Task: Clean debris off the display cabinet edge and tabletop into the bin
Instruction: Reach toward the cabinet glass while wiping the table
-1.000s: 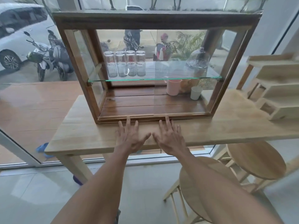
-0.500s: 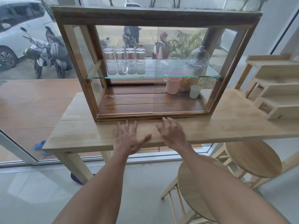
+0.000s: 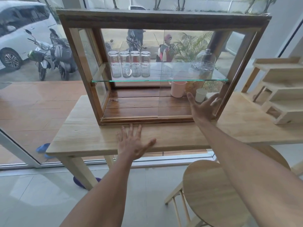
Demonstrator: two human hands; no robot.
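Since half a second ago, your right hand (image 3: 202, 108) has lifted off the tabletop (image 3: 85, 136) and swung right, now raised in front of the display cabinet (image 3: 164, 18) at its lower right corner, fingers spread, grasping nothing. Your left hand (image 3: 132, 143) has stayed flat on the tabletop, fingers splayed and empty, fingertips just short of the cabinet's bottom edge. No debris can be made out on the edge or the wood. Behind your right hand, a pink cup (image 3: 177, 89) and a white cup (image 3: 200, 95) sit inside the cabinet; whether your fingers touch the glass is unclear.
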